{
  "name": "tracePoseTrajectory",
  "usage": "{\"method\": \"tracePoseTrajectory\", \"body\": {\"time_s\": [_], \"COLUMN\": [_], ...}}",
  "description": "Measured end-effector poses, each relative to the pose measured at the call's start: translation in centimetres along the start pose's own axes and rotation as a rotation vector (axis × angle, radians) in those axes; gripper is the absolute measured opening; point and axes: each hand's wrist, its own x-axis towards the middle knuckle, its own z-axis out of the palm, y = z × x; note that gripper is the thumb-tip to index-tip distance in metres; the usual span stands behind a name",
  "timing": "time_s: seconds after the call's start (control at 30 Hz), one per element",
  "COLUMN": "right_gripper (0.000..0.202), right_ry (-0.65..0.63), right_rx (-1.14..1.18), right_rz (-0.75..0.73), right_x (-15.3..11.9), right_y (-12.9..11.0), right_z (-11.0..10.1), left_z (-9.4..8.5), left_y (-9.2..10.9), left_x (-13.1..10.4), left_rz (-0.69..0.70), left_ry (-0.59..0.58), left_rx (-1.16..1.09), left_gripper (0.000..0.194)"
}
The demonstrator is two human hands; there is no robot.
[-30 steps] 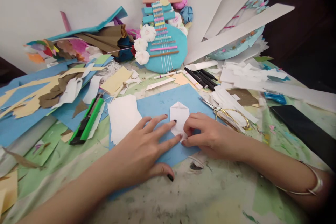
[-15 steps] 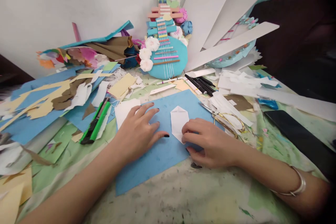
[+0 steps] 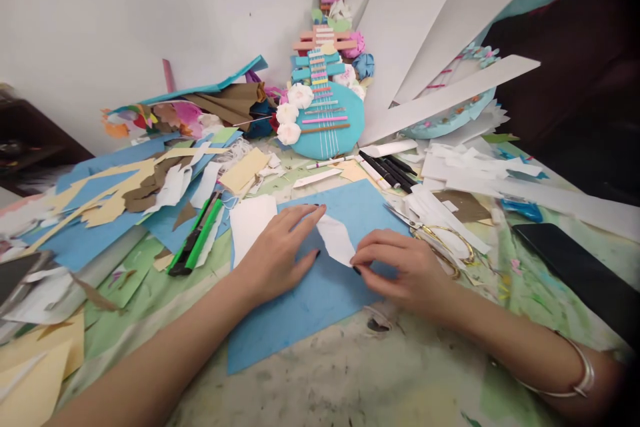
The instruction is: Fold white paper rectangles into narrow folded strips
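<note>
1. Grip, head view: the right hand (image 3: pixel 413 273) has its thumb and forefinger closed on the lower right tip of the small white paper (image 3: pixel 336 240). The other fingers curl behind the pinch.
2. Left hand (image 3: pixel 277 247), head view: the thumb stands well apart from the forefinger, over the blue sheet (image 3: pixel 275 330). The long fingertips reach the upper left end of the small white paper; whether they press on it cannot be told.
3. Work position, head view: the small white paper lies slantwise between the hands, above the blue sheet. Its flat contact with that sheet cannot be confirmed.
4. Handling: keep the pinch light and at the extreme tip — a hard grip would probably crease thin paper. Steady the far end with flat fingertips, and align the edges before applying pressure.
5. Caution: avoid pulling both ends at once, as the paper could tear or skew.
6. Surroundings, head view: the white paper stack (image 3: pixel 251 221) lies just beside the left hand, with the green cutter (image 3: pixel 201 240) beyond it. The scissors (image 3: pixel 414 225) lie near the right hand — keep the knuckles clear of them.
</note>
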Motion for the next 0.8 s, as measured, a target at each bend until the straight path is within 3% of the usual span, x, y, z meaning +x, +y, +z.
{"method": "tracePoseTrajectory", "body": {"time_s": [0.1,0.2,0.43,0.57,0.67,0.73,0.8], "right_gripper": [0.015,0.016,0.039,0.012,0.016,0.018,0.02], "right_ry": [-0.062,-0.103,-0.254,-0.152,-0.06,-0.032,-0.024], "right_rx": [0.12,0.036,-0.15,-0.229,-0.24,-0.211,-0.178], "right_rz": [-0.019,-0.002,0.007,-0.029,-0.086,-0.106,-0.099], "right_x": [0.4,0.4,0.3,0.1,0.0,-0.1,-0.2], "right_y": [1.0,2.1,1.7,1.8,2.8,3.5,4.0], "right_z": [-0.8,-1.6,-1.8,-0.8,-0.6,-0.8,-1.0], "left_z": [0.5,0.9,1.0,1.0,0.7,0.4,0.1], "left_y": [-0.2,-0.4,0.5,1.3,1.7,1.9,2.1], "left_x": [0.2,0.1,-0.2,-0.2,-0.1,0.0,-0.1], "left_rz": [0.04,0.127,0.164,0.184,0.189,0.135,0.06], "left_ry": [0.037,0.055,0.104,0.101,0.093,0.102,0.121], "left_rx": [-0.025,0.011,0.124,0.127,0.1,0.072,0.042], "left_gripper": [0.041,0.021,0.018,0.018,0.026,0.036,0.033]}}
